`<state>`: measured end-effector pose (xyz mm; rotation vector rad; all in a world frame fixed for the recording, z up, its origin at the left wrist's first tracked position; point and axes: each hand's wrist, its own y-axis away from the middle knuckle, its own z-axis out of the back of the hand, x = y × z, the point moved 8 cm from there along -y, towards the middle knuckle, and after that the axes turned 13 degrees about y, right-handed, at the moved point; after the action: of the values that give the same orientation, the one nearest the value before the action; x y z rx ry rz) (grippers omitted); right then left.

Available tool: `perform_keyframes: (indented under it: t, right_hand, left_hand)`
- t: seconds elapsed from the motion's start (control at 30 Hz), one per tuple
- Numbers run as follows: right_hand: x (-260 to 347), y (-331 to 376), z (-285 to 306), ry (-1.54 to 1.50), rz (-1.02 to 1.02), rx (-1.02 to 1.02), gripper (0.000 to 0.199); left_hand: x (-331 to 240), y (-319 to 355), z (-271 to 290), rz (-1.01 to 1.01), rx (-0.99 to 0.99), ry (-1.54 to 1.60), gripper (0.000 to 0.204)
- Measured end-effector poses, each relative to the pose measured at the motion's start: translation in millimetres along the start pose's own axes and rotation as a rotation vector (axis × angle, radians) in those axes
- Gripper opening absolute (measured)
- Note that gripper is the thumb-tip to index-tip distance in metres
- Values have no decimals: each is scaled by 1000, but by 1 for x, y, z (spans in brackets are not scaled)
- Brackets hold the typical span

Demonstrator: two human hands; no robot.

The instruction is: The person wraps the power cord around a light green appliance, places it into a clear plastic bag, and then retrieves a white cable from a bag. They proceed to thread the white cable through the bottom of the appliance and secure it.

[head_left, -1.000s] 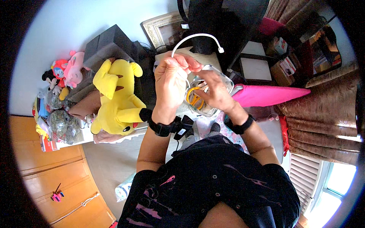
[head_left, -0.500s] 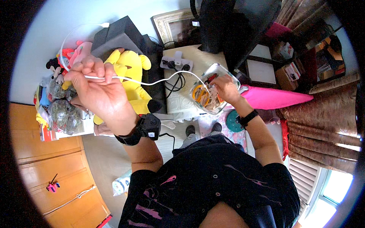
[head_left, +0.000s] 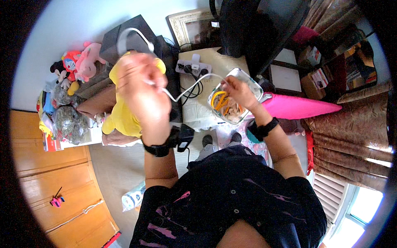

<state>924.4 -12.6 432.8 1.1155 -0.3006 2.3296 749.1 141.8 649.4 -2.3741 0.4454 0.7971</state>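
A white cable (head_left: pixel 211 75) stretches between my two hands, its loose end with a plug curling up beyond the left one. My left hand (head_left: pixel 142 91), smeared by motion, is closed around the cable in front of a yellow plush toy (head_left: pixel 122 120). Over a clear container (head_left: pixel 253 79), the fingers of my right hand (head_left: pixel 240 93) pinch the cable's other part. Inside the container lie yellow rings (head_left: pixel 218 100) and other small items, partly covered by my right hand.
Behind the container, a white power strip (head_left: pixel 203 67) with black plugs rests on a cream-covered surface (head_left: pixel 194 111). Plush toys (head_left: pixel 89 62) and a dark box (head_left: pixel 111 43) stand at the left. A pink panel (head_left: pixel 297 106) and a brown curtain (head_left: pixel 351 140) are at the right.
My left hand has swung right, toward my right hand, bringing the cable's loose end along; the cable between them now sags. My right hand has lifted slightly and moved a little left.
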Motion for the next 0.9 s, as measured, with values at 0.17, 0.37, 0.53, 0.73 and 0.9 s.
perform_keyframes:
  t: [0.17,0.37,0.53,0.73,0.9]
  right_hand:
    - [66,4,40,-303,127,37,16]
    - [68,1,49,-317,174,15,14]
    - [22,7,34,-144,136,-60,13]
    - [-27,10,-11,231,250,8,12]
    - [-96,17,-27,555,132,-17,25]
  left_hand:
    - [90,38,-18,132,219,-778,21]
    - [123,56,-18,1,462,-1183,17]
    - [98,41,-3,99,165,-871,22]
    - [103,46,8,393,-62,-420,27]
    - [98,45,6,385,-75,-331,26]
